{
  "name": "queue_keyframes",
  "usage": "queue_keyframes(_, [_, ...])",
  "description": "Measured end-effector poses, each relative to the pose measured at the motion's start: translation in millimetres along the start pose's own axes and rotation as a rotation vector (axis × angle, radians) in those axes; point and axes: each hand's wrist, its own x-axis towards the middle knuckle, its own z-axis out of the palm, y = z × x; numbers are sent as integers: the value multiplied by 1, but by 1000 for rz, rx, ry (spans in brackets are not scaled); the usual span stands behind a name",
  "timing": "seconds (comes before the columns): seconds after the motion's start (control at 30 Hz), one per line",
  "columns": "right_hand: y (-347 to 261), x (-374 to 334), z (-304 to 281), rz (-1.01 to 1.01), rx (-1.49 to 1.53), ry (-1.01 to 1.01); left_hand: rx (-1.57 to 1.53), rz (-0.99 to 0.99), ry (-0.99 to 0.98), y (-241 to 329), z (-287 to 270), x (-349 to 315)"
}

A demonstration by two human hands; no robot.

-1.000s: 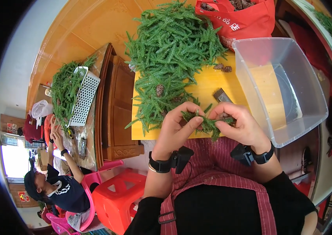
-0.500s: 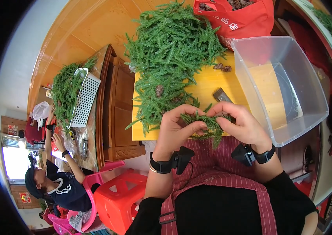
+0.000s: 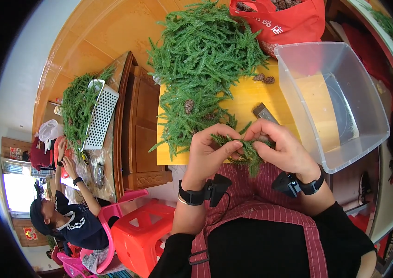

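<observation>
My left hand (image 3: 211, 149) and my right hand (image 3: 285, 147) meet at the near edge of the yellow tabletop (image 3: 247, 95). Between them is a green artificial pine sprig (image 3: 251, 163), pinched from both sides by thumbs and forefingers. Part of the sprig is hidden behind the fingers, and its lower tips hang over my red striped apron (image 3: 261, 199). Just beyond my hands lies more greenery with a pine cone (image 3: 189, 106) on it. A flat brush with dark bristles (image 3: 265, 113) rests past my right hand.
A large heap of green sprigs (image 3: 205, 51) covers the far left. Two pine cones (image 3: 264, 79) lie beside it. A clear plastic bin (image 3: 300, 111) stands right, a red bag of cones (image 3: 293, 25) behind. Left are a red stool (image 3: 141, 231) and a seated co-worker (image 3: 80, 227).
My fingers have shifted slightly on the sprig, which has turned a little between them. At the left, the co-worker's hands have moved slightly.
</observation>
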Motion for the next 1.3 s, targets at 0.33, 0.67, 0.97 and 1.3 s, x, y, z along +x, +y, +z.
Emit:
queue_keyframes(0.33, [-3, 2, 1, -147, -215, 73, 78, -3, 2, 4, -6, -3])
queue_keyframes(0.67, [8, 8, 5, -535, -618, 308, 158, -32, -34, 8, -6, -2])
queue_keyframes(0.97, [10, 10, 15, -422, -602, 514, 289, 48, 95, 0, 1, -2])
queue_keyframes(1.3, [-1, 7, 9, -429, -759, 458, 426, 368, 295, -13, 7, -6])
